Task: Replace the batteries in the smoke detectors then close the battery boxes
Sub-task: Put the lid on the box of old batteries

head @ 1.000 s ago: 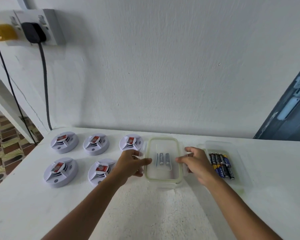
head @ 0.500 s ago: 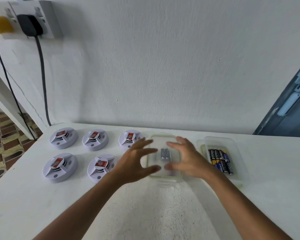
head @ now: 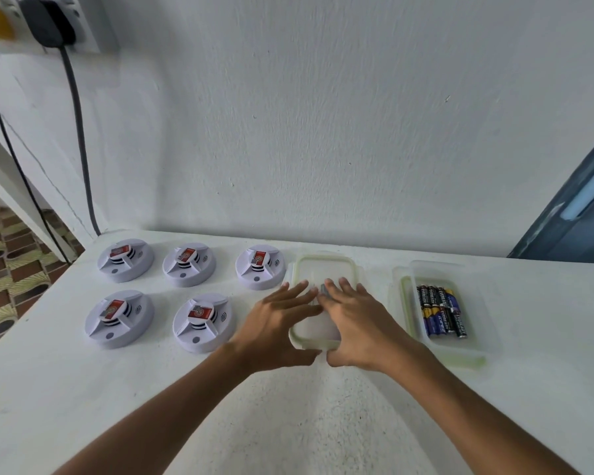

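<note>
Several white round smoke detectors [head: 203, 322] with red labels lie in two rows on the left of the white table [head: 288, 416]. In the middle stands a clear battery box [head: 326, 269] with a green-rimmed lid on it. My left hand [head: 275, 327] and my right hand [head: 357, 323] lie flat on that lid, fingers spread, thumbs at its front edge. A grey battery [head: 323, 289] shows between my fingers through the lid. To the right, an uncovered clear box [head: 436, 265] holds several black and blue batteries [head: 441, 311].
The wall stands right behind the table. A black plug [head: 48, 22] sits in a socket at the upper left, its cable [head: 81, 149] hanging down to the table's back left corner. Tiled floor [head: 7, 269] lies past the left edge. A blue door [head: 576, 214] is at the right.
My hands have left the sides of the middle box and come together on top of its lid, now lying flat on it. The view has tilted slightly.
</note>
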A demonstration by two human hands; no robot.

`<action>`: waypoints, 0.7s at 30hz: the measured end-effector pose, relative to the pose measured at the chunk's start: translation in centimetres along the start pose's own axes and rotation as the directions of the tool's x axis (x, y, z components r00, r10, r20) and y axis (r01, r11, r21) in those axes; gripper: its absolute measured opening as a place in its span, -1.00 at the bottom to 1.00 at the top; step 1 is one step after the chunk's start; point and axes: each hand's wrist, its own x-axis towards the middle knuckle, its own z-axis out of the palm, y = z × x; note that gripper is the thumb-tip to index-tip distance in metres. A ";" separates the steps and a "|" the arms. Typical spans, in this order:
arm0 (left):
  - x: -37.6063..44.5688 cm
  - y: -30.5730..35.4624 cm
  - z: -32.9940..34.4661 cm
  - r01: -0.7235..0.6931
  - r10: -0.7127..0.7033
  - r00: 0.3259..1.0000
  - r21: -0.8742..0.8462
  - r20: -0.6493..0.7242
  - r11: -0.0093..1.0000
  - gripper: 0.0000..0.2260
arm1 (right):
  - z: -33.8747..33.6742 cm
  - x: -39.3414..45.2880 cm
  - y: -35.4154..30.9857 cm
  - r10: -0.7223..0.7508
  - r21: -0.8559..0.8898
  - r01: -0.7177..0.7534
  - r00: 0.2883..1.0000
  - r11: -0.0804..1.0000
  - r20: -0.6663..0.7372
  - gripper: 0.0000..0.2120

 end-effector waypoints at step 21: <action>0.4 0.3 -4.3 0.260 -0.285 0.916 0.124 0.282 0.958 0.04 | -1.9 -0.9 0.3 0.157 -0.115 -0.146 0.983 0.983 0.091 0.02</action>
